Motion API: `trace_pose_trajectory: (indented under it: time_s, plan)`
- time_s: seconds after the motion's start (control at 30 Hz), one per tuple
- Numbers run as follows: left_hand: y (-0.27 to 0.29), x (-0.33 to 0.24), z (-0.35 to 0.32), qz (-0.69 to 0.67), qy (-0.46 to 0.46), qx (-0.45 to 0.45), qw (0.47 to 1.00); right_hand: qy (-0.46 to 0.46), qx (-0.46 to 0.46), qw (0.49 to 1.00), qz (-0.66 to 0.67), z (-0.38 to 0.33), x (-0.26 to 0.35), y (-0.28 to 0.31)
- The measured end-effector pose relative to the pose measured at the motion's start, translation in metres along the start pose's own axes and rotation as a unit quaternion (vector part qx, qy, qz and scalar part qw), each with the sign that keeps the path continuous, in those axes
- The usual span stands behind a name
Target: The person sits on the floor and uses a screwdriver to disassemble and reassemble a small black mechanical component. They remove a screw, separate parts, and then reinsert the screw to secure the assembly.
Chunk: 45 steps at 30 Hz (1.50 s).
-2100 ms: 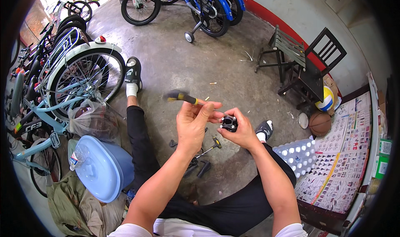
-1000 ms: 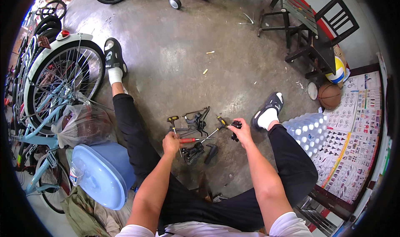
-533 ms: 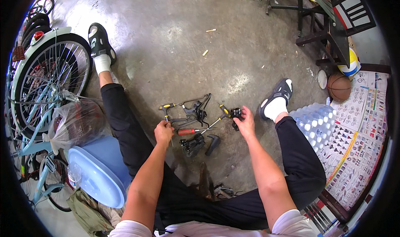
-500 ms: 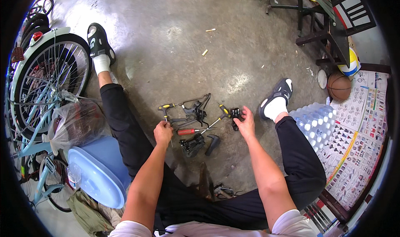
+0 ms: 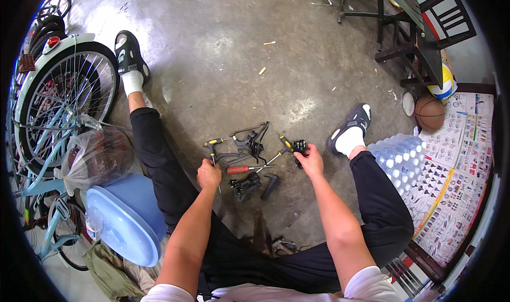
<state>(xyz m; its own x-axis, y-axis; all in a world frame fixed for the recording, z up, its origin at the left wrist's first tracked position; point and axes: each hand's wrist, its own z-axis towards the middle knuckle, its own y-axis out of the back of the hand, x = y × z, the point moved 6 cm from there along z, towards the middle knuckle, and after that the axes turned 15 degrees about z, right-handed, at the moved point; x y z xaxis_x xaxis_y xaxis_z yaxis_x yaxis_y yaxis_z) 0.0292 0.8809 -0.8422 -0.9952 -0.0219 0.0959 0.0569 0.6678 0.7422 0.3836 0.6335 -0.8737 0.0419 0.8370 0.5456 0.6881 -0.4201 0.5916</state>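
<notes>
Left hand (image 5: 209,174) pinches a T-handled tool (image 5: 215,142); right hand (image 5: 312,162) grips a black clamp (image 5: 300,145). Between them, a red-handled screwdriver (image 5: 238,169) lies on the floor (image 5: 212,84). Far right: a printed sheet (image 5: 452,213), its lettering too small to read.

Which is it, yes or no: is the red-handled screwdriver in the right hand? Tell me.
No, the red-handled screwdriver lies on the floor, apart from the right hand, which touches a black part.
</notes>
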Motion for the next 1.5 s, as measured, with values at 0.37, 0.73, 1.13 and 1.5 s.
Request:
trace_pose_trajectory:
  time_s: [0.37,0.73,1.13,1.5]
  plan:
    - [-0.013,0.011,0.01,0.037,0.011,0.016,0.999,0.064,0.077,0.974,0.205,0.012,0.102,0.081]
    - [0.026,-0.002,-0.015,0.011,-0.05,-0.095,0.994,0.694,0.02,0.676,0.248,-0.296,0.4,0.336]
    - [0.016,0.007,-0.04,0.027,-0.087,-0.078,0.993,0.745,-0.086,0.64,0.167,-0.332,0.373,0.361]
    - [0.003,0.008,-0.047,0.031,-0.128,-0.071,0.989,0.752,-0.174,0.618,0.15,-0.332,0.36,0.391]
